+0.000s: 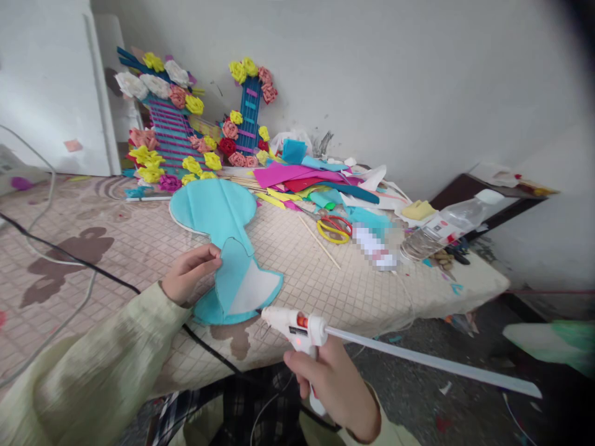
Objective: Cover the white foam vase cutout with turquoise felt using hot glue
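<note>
A turquoise felt cut-out backed with white card lies on the table. My left hand pinches the felt's lower flap and folds it back, baring the white card underneath. My right hand grips a white hot glue gun by its handle, with its nozzle pointing left at the bared card's lower edge. A long clear glue stick juts out of the gun's back to the right.
Two stick-built stands covered in paper flowers lean on the back wall. Coloured felt sheets, yellow-and-red scissors, a thin wooden stick and a lying plastic bottle crowd the table's right. Black and white cables cross its left.
</note>
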The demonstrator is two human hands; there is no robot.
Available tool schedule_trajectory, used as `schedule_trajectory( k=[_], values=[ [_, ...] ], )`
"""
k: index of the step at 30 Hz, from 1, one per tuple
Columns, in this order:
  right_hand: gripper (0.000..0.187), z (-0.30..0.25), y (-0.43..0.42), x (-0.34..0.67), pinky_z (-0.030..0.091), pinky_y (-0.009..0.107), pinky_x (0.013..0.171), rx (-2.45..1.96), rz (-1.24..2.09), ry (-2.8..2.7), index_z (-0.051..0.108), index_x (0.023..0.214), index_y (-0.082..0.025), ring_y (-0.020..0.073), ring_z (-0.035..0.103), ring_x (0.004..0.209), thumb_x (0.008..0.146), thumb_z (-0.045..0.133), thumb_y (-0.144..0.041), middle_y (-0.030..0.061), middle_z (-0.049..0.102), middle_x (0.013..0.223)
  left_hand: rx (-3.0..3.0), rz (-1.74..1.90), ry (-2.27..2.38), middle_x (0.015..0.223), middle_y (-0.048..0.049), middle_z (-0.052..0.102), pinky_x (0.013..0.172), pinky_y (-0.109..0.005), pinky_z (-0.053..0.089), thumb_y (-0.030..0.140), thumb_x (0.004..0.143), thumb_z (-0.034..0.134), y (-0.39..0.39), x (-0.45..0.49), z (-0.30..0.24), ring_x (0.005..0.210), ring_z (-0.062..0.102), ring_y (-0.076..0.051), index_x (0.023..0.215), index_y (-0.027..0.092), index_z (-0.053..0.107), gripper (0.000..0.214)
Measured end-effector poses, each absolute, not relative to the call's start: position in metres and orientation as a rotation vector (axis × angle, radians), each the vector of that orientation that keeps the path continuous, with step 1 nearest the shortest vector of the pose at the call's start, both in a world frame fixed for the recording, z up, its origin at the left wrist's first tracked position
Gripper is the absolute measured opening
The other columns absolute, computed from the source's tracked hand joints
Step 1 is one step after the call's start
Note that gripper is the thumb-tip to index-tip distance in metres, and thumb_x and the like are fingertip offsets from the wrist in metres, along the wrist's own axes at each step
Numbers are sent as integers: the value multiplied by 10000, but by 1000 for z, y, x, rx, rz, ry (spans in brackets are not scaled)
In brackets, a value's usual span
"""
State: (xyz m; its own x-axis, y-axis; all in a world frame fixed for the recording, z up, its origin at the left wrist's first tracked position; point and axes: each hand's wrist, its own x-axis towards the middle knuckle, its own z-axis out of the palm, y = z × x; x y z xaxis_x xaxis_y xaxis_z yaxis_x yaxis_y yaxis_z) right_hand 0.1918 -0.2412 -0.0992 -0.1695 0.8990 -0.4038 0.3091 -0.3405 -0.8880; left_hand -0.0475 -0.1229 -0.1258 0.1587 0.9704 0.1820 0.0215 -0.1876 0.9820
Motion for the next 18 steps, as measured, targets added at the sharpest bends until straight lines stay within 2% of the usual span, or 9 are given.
schedule_trajectory(
  k=[2,5,10,15,18],
  values=[
    [97,-97,-240,193,352,192,427,-1610,1524,-1381,526,727,-142,70,387,377,707,490,-230,-69,399,417,1431,1212,1025,555,35,399,519,-244,249,317,673,584,-123,-46,-125,557,326,-111,628,186,510,157],
    [102,-90,-238,195,336,186,417,-1625,1545,-1369,485,651,-152,64,384,377,713,487,-233,-65,409,419,1419,1216,1025,552,37,397,514,-241,248,313,678,579,-124,-45,-124,553,327,-106,630,185,510,153],
    [124,-87,-235,197,307,175,392,-1645,1572,-1335,472,629,-154,57,379,370,720,487,-238,-62,411,417,1410,1233,1026,549,38,394,510,-242,245,304,667,589,-125,-43,-121,550,321,-105,627,186,513,146],
    [92,-97,-233,200,287,170,370,-1618,1519,-1305,503,703,-151,58,380,359,722,485,-239,-69,416,414,1424,1229,1034,544,40,398,504,-245,243,304,663,593,-125,-43,-119,541,322,-103,622,186,514,148],
    [123,-99,-231,202,290,167,367,-1604,1509,-1300,490,657,-146,56,385,364,726,477,-246,-62,429,425,1441,1220,1016,549,40,394,505,-245,243,303,679,583,-125,-44,-120,542,321,-101,632,186,514,145]
  ],
)
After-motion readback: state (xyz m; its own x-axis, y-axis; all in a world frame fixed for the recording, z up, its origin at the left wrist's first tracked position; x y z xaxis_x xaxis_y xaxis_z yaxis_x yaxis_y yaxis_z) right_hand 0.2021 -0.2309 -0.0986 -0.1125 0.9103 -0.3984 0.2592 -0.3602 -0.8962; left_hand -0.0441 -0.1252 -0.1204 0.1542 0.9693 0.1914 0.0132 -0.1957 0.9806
